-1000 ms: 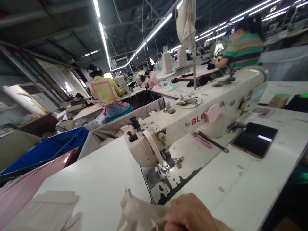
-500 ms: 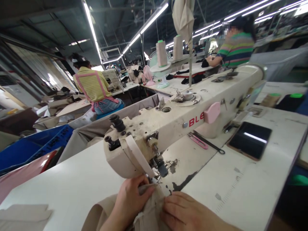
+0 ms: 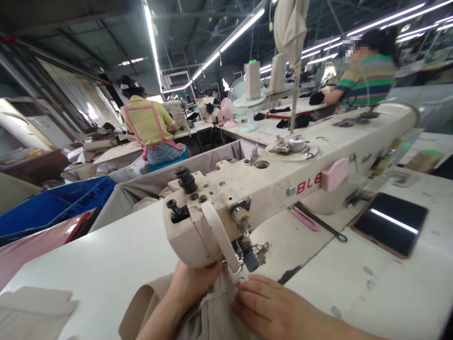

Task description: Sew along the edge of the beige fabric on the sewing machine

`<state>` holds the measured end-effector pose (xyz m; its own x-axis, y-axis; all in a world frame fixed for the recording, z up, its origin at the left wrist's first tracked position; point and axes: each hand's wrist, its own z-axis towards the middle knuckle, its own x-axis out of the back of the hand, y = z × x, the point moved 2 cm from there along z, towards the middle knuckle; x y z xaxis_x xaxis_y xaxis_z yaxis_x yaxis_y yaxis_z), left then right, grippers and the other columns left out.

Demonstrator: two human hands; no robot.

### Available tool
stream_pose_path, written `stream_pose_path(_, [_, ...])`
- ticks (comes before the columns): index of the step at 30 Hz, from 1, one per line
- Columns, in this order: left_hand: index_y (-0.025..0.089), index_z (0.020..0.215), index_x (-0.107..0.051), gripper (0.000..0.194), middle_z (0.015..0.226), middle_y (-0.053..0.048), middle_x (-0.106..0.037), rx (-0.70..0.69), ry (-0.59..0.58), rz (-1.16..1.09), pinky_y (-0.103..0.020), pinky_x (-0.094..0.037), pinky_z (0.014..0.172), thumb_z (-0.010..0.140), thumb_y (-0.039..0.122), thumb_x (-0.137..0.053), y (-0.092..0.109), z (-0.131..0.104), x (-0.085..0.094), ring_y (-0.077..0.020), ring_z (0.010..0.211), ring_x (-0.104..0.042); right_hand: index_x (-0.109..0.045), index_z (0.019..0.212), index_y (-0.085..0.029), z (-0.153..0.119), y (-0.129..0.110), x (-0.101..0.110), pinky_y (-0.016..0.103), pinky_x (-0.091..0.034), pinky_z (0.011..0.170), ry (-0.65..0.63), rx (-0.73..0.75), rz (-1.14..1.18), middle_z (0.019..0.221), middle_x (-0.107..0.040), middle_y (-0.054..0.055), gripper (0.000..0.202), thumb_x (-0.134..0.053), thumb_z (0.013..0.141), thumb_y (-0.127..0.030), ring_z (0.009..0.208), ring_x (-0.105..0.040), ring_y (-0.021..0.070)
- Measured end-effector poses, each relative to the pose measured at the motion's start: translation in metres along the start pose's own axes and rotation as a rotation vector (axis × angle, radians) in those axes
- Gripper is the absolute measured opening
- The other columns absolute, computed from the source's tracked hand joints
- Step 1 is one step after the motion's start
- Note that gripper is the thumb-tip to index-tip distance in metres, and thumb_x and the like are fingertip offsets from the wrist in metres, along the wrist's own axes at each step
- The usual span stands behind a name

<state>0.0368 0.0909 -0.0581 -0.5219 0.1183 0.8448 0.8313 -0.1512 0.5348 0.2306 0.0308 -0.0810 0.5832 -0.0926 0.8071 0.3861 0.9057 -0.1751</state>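
A cream sewing machine (image 3: 269, 189) stands on a white table (image 3: 113, 255), its head close in front of me. Beige fabric (image 3: 212, 311) lies under the needle area. My left hand (image 3: 193, 285) presses on the fabric just below the machine head, fingers curled over it. My right hand (image 3: 272, 309) lies flat on the fabric to the right of the needle, fingertips touching the cloth's edge. The presser foot is partly hidden behind the machine's front guard.
A dark phone (image 3: 391, 224), pink thread snips (image 3: 304, 221) and a thin black tool (image 3: 323, 226) lie behind the machine's arm. Cut beige pieces (image 3: 35, 311) rest at the left. A blue bin (image 3: 53, 212) and grey trough sit beyond. Other people sew at neighbouring tables.
A second ago only my right hand showed, holding the fabric near the table's front. Both hands have since brought the fabric under the machine head and hold it there.
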Motion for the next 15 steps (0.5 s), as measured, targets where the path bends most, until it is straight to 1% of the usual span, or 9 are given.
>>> stream_pose_path(2, [0.02, 0.098, -0.073, 0.029, 0.103, -0.007, -0.073, -0.016, 0.004, -0.025, -0.036, -0.048, 0.092, 0.074, 0.029, -0.058, 0.001, 0.002, 0.003, -0.0274, 0.104, -0.063, -0.061, 0.109, -0.013, -0.002, 0.001, -0.008, 0.031, -0.045, 0.102, 0.055, 0.011, 0.014, 0.099, -0.069, 0.008, 0.03, -0.033, 0.1, -0.017, 0.101, -0.061, 0.0188])
stream_pose_path(6, [0.022, 0.093, -0.074, 0.027, 0.098, -0.005, -0.074, -0.043, 0.024, -0.065, -0.034, -0.049, 0.092, 0.072, 0.021, -0.057, 0.007, 0.002, 0.006, -0.0252, 0.101, -0.065, -0.063, 0.105, -0.012, -0.004, 0.003, -0.016, 0.03, -0.048, 0.098, 0.136, 0.002, 0.042, 0.094, -0.069, 0.009, 0.034, -0.029, 0.1, -0.016, 0.097, -0.062, 0.0192])
stream_pose_path(8, [0.023, 0.095, -0.074, 0.028, 0.103, -0.004, -0.073, -0.045, 0.051, -0.077, -0.033, -0.048, 0.094, 0.072, 0.022, -0.058, 0.008, 0.002, 0.006, -0.0246, 0.103, -0.064, -0.062, 0.105, -0.011, -0.003, 0.005, -0.017, 0.027, -0.049, 0.095, 0.114, 0.012, 0.04, 0.093, -0.068, 0.01, 0.031, -0.032, 0.1, -0.015, 0.096, -0.061, 0.0195])
stream_pose_path(10, [0.022, 0.097, -0.073, 0.028, 0.103, -0.004, -0.073, -0.035, 0.07, -0.086, -0.032, -0.049, 0.093, 0.073, 0.025, -0.059, 0.007, 0.002, 0.005, -0.0242, 0.101, -0.065, -0.062, 0.105, -0.011, -0.001, 0.006, -0.017, 0.027, -0.05, 0.093, 0.051, 0.049, 0.053, 0.092, -0.068, 0.009, 0.03, -0.032, 0.1, -0.015, 0.094, -0.061, 0.02])
stream_pose_path(11, [0.022, 0.095, -0.073, 0.026, 0.1, -0.004, -0.074, -0.029, 0.073, -0.089, -0.032, -0.05, 0.091, 0.073, 0.026, -0.06, 0.007, 0.002, 0.005, -0.0239, 0.098, -0.066, -0.062, 0.105, -0.011, 0.0, 0.007, -0.017, 0.028, -0.05, 0.093, 0.019, 0.067, 0.065, 0.092, -0.067, 0.009, 0.032, -0.031, 0.101, -0.017, 0.094, -0.061, 0.0203])
stream_pose_path(13, [0.022, 0.085, -0.074, 0.018, 0.085, -0.004, -0.075, -0.011, 0.079, -0.096, -0.03, -0.052, 0.086, 0.072, 0.027, -0.062, 0.006, 0.002, 0.006, -0.0233, 0.089, -0.068, -0.062, 0.105, -0.011, 0.002, 0.008, -0.016, 0.028, -0.049, 0.093, -0.015, 0.077, 0.085, 0.092, -0.067, 0.009, 0.038, -0.025, 0.102, -0.018, 0.094, -0.06, 0.0206])
stream_pose_path(15, [0.023, 0.072, -0.072, 0.009, 0.071, -0.002, -0.073, 0.019, 0.105, -0.103, -0.029, -0.053, 0.08, 0.071, 0.029, -0.066, 0.005, 0.005, 0.009, -0.0227, 0.082, -0.068, -0.063, 0.104, -0.01, 0.005, 0.009, -0.013, 0.028, -0.05, 0.091, 0.028, 0.071, 0.075, 0.092, -0.067, 0.01, 0.044, -0.02, 0.102, -0.018, 0.094, -0.059, 0.0205])
